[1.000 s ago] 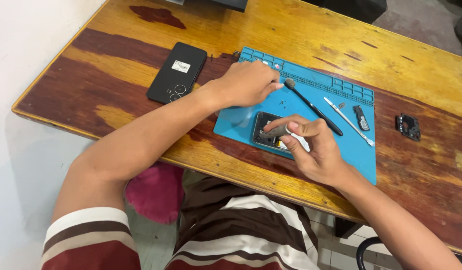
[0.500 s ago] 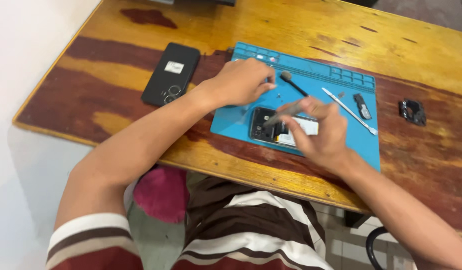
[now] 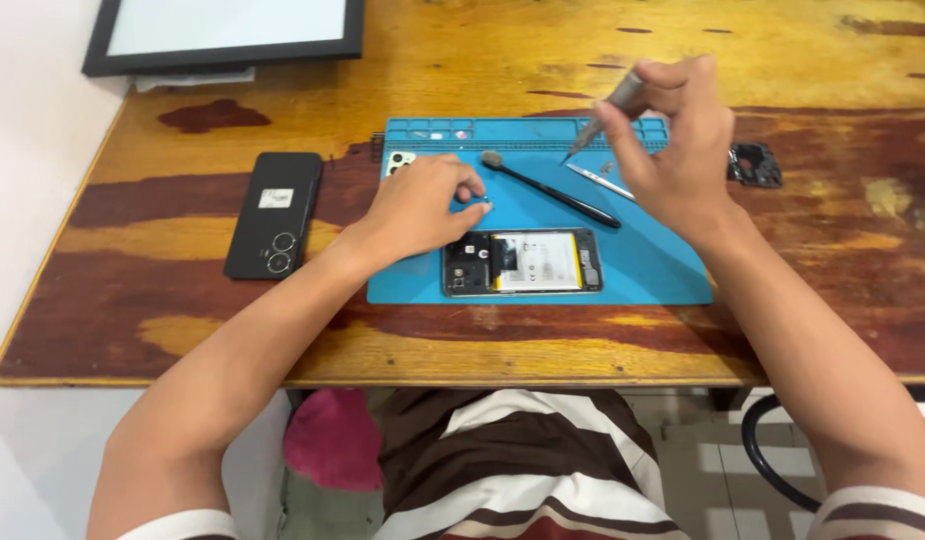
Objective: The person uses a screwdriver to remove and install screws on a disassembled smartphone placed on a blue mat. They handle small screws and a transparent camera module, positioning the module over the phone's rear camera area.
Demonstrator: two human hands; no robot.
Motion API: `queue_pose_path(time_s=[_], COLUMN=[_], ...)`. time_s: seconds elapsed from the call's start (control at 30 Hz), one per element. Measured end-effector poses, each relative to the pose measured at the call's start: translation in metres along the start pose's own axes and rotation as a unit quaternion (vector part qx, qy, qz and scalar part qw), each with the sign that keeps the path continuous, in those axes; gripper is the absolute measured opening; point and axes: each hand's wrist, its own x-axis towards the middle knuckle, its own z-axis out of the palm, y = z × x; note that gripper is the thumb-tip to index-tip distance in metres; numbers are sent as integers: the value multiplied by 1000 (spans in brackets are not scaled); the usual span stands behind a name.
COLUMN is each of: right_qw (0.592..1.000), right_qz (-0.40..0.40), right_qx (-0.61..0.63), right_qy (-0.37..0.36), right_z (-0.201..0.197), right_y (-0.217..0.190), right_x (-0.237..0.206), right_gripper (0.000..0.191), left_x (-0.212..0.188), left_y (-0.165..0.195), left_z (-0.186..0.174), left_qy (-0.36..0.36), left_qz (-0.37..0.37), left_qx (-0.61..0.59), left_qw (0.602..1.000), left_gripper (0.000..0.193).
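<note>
Right hand (image 3: pixel 673 150) raised, pinching grey screwdriver (image 3: pixel 605 118), left hand (image 3: pixel 423 205) loosely curled, holding nothing visible, resting on blue mat (image 3: pixel 663 270), opened phone (image 3: pixel 523 263) just below it

A thin grey screwdriver (image 3: pixel 608 112) is held tilted above the blue mat's (image 3: pixel 653 270) back edge, and an opened phone (image 3: pixel 523 262) lies flat near its front edge.

Phone-repair bench: a blue repair mat (image 3: pixel 643 270) on a worn wooden worktop (image 3: pixel 483 340), carrying an opened phone (image 3: pixel 523 262), brush (image 3: pixel 548 188) and tweezers (image 3: pixel 601 181).
</note>
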Motion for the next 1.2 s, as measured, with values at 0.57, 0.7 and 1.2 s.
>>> queue_pose_path(time_s=[0.57, 0.7, 1.2], right_qw=[999, 998, 991], right_qz=[-26, -37, -19], right_qx=[29, 37, 129], right_qy=[-17, -23, -1], right_z=[0, 2, 9], right_y=[-28, -33, -49], right_x=[5, 4, -2], right_gripper=[43, 44, 46], left_x=[2, 4, 4], left_y=[-5, -8, -3], left_z=[8, 2, 2], left_qy=[64, 90, 104], left_qz=[17, 7, 32], left_qx=[1, -5, -121], left_qw=[998, 996, 987], left_gripper=[27, 34, 22])
